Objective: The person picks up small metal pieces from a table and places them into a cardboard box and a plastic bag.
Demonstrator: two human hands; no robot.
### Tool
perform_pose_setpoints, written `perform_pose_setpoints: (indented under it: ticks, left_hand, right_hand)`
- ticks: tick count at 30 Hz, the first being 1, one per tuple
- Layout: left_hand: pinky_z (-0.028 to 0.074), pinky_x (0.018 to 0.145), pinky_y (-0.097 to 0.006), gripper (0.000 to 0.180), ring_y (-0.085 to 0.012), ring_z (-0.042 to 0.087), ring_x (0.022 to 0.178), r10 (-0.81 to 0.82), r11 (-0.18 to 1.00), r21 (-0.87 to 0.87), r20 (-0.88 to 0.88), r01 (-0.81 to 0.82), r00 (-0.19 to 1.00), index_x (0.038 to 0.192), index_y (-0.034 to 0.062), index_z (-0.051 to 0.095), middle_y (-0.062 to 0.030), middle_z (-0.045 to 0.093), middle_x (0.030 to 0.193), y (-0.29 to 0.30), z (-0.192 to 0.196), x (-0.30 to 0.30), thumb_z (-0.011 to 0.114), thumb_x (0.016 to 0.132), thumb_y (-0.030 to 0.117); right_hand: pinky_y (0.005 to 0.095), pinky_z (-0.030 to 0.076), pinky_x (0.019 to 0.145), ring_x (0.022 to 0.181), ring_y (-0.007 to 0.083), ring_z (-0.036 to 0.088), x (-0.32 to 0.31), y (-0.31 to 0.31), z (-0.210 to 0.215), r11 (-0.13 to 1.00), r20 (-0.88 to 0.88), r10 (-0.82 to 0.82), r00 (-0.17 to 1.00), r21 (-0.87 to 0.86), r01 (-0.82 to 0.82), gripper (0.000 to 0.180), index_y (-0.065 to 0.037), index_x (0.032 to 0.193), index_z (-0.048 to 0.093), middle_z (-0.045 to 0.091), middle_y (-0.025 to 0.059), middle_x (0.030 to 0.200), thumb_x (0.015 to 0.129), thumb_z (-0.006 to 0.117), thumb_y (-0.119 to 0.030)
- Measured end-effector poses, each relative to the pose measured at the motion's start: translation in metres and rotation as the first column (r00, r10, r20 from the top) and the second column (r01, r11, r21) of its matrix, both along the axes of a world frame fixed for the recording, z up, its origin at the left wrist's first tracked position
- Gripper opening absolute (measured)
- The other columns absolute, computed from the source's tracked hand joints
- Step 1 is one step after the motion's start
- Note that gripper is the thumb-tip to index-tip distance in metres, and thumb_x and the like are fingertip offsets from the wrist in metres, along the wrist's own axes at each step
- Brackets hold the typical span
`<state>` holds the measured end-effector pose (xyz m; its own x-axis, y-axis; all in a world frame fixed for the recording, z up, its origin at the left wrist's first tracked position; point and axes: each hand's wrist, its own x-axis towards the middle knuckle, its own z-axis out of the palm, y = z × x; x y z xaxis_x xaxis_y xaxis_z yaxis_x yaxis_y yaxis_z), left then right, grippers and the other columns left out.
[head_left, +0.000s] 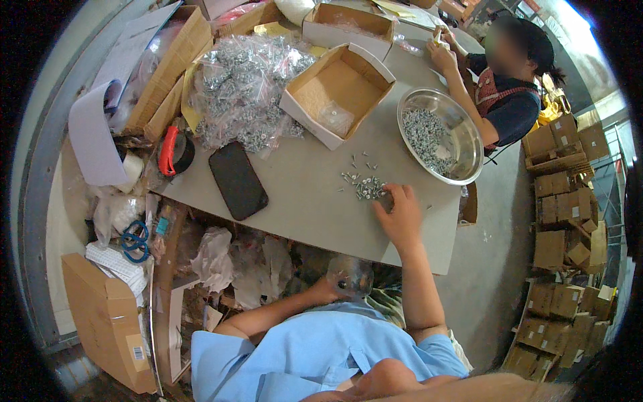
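On the grey table lies a small loose pile of screws [370, 188], with a few strays beside it. My right hand [403, 216] reaches over the table, its fingertips at the right side of this pile. Thumb and fingers are apart, and I see nothing held between them. Below the table's front edge, close to my body, my left hand [326, 289] is closed on a clear plastic bag [353, 277]. What is inside the bag is hard to make out. A steel bowl [474, 149] of screws stands beyond my right hand.
Filled clear bags of hardware [244, 84] are heaped at the back left, beside an open carton [315, 90]. A black phone [238, 181] and a red tape dispenser [175, 151] lie left. Across the table a co-worker [506, 90] handles something small. Stacked cartons [562, 208] line the right.
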<state>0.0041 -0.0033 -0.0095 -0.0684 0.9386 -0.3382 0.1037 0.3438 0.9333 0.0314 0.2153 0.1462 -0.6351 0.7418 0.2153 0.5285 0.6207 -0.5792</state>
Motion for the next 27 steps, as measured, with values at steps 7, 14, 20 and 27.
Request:
perform_pose_setpoints:
  ticks: [7, 14, 20, 27]
  left_hand:
    - [0.045, 0.079, -0.037, 0.036, -0.0263, 0.056, 0.088, 0.064, 0.98, 0.195, -0.124, -0.039, 0.99, 0.081, 0.0044, 0.057, -0.0145, 0.057, 0.092, 0.001, -0.002, 0.002, 0.078, 0.064, 0.029]
    - [0.045, 0.077, -0.036, 0.033, -0.0236, 0.056, 0.085, 0.061, 0.993, 0.106, -0.088, -0.051, 0.994, 0.076, 0.004, 0.057, -0.013, 0.059, 0.086, 0.002, 0.013, -0.001, 0.078, 0.066, 0.028]
    - [0.045, 0.076, -0.036, 0.031, -0.0236, 0.058, 0.083, 0.066, 0.974, 0.223, -0.113, -0.039, 0.991, 0.076, 0.0036, 0.058, -0.0122, 0.061, 0.085, 0.004, 0.007, -0.001, 0.077, 0.067, 0.027]
    - [0.045, 0.078, -0.036, 0.032, -0.0234, 0.058, 0.084, 0.03, 0.999, 0.019, -0.129, -0.028, 0.991, 0.078, 0.0034, 0.06, -0.0118, 0.062, 0.084, 0.006, 0.044, -0.008, 0.077, 0.067, 0.028]
  right_hand:
    - [0.0429, 0.046, 0.069, 0.082, 0.036, 0.055, -0.003, -0.003, -0.014, 0.996, -0.005, 0.023, 1.0, 0.089, -0.022, 0.018, -0.006, 0.087, 0.058, 0.056, 0.0152, 0.091, 0.072, 0.065, -0.012]
    - [0.0433, 0.047, 0.069, 0.084, 0.0363, 0.056, 0.022, -0.011, -0.018, 0.996, 0.098, 0.085, 0.992, -0.036, -0.082, 0.02, -0.006, 0.089, 0.058, 0.056, 0.015, 0.092, 0.07, 0.066, -0.011]
    - [0.0418, 0.046, 0.078, 0.094, 0.035, 0.054, 0.026, -0.023, 0.003, 0.992, 0.088, 0.064, 0.994, -0.113, -0.054, 0.032, -0.005, 0.098, 0.057, 0.054, 0.0157, 0.106, 0.069, 0.067, -0.012]
    - [0.039, 0.041, 0.089, 0.106, 0.0334, 0.047, 0.022, -0.016, -0.006, 0.965, 0.081, 0.262, 0.962, 0.008, -0.263, 0.04, -0.006, 0.108, 0.056, 0.051, 0.0142, 0.11, 0.07, 0.067, -0.014]
